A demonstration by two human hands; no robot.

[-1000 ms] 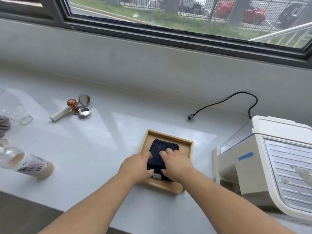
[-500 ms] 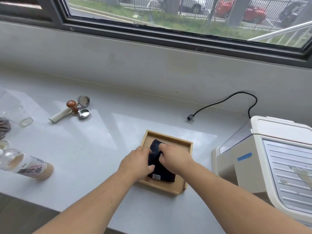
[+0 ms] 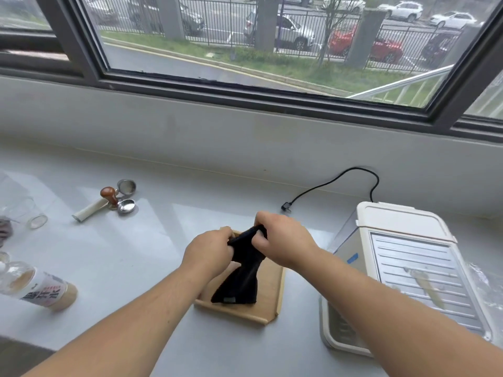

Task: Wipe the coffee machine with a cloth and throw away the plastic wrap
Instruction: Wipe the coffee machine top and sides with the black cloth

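Observation:
A dark cloth hangs above a shallow wooden tray at the counter's middle, its lower end resting on the tray. My left hand and my right hand both grip its upper end, close together. The white coffee machine stands to the right, with a blue tape strip on its side. Clear plastic wrap lies crumpled at the machine's right edge, mostly cut off by the frame.
A black power cord trails behind the machine. At the left lie a tamper with a brown knob, two metal filter baskets, a glass on its side and a bottle. A wall and window rise behind the counter.
Both hands pressed on the folded cloth in the tray, then bunched it and lifted its top end. The cloth now hangs partly unfolded. The view has tilted upward.

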